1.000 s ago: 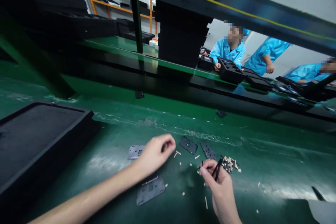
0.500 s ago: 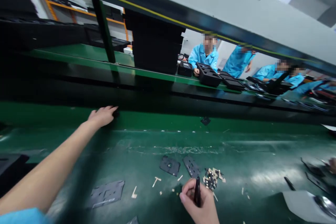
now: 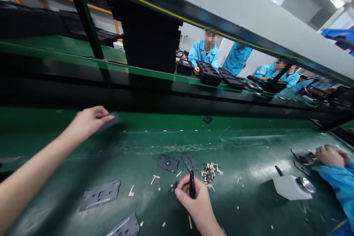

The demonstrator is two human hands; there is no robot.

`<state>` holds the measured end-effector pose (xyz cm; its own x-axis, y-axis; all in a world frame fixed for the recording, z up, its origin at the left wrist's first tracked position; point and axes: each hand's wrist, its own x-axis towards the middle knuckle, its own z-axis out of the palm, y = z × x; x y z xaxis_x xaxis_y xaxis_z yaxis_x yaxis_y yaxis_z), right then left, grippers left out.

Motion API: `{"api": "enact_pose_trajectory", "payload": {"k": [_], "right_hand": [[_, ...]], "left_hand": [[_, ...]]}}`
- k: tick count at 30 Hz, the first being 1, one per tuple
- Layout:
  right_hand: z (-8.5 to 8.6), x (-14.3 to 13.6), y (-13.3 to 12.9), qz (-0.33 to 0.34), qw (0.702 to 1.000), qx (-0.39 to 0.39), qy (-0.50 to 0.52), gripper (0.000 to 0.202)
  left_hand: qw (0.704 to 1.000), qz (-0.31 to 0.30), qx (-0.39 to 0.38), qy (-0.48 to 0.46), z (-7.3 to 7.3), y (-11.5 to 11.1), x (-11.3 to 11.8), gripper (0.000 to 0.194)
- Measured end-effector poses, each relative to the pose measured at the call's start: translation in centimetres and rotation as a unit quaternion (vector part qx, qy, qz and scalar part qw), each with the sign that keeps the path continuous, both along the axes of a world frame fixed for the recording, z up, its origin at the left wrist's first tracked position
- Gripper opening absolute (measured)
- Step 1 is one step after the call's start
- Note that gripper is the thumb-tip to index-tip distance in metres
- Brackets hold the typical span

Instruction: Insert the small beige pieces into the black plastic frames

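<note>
My left hand (image 3: 92, 120) is over the far left of the green bench, fingers pinched on a thin dark plate (image 3: 110, 121), which is smeared by motion. My right hand (image 3: 195, 195) is closed around black tweezers (image 3: 191, 186), held upright like a pen; their tips are hard to make out. Just beyond it lie two dark grey plates with cutouts, one plate (image 3: 168, 163) left of the other plate (image 3: 190, 162). A pile of small beige and black pieces (image 3: 211, 172) is at their right. Closer in, a larger grey plate (image 3: 101, 194) and another grey plate (image 3: 127, 226) lie flat.
A white bottle with a metal cap (image 3: 293, 188) stands at right, beside a black tool (image 3: 279, 170). A co-worker's hands (image 3: 332, 155) work at the right edge. Beige scraps (image 3: 155, 179) dot the bench. A raised shelf with black trays (image 3: 209, 73) runs across the back.
My left hand has come back from the dark ledge and a thin plate now shows in its fingers. My right hand keeps its hold. The view has shifted right, showing the co-worker's hands.
</note>
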<state>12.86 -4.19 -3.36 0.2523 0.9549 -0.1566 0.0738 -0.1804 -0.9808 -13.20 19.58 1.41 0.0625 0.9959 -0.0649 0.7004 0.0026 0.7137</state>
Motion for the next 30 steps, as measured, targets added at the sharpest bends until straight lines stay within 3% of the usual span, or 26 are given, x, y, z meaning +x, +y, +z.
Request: {"api": "enact_pose_trajectory", "payload": {"k": [5, 6, 8, 11, 15, 22, 30], "right_hand": [[-0.1, -0.8, -0.6, -0.028, 0.997, 0.050, 0.056, 0.022], [-0.1, -1.0, -0.6, -0.020, 0.996, 0.056, 0.060, 0.023], [-0.1, -1.1, -0.8, 0.001, 0.996, 0.065, 0.064, 0.024], [-0.1, -1.2, -1.1, 0.018, 0.995, 0.079, 0.065, 0.024], [0.4, -1.2, -1.5, 0.021, 0.995, 0.082, 0.047, 0.022], [1.0, -1.1, -1.5, -0.028, 0.994, 0.095, -0.045, 0.018], [0.6, -1.1, -1.7, -0.024, 0.991, 0.072, -0.111, 0.015]], "left_hand": [[0.963, -0.138, -0.121, -0.198, -1.7, -11.1, 6.2, 0.031], [0.947, -0.160, -0.144, -0.238, -2.3, -13.2, 7.4, 0.035], [0.872, -0.197, -0.217, -0.393, -3.4, -16.6, 9.2, 0.048], [0.829, -0.185, -0.240, -0.470, -4.3, -19.6, 10.5, 0.046], [0.821, -0.188, -0.251, -0.477, -4.2, -20.7, 10.5, 0.044], [0.841, -0.181, -0.229, -0.455, -3.7, -21.1, 10.2, 0.042], [0.856, -0.195, -0.219, -0.425, -3.2, -21.5, 10.2, 0.031]]}}
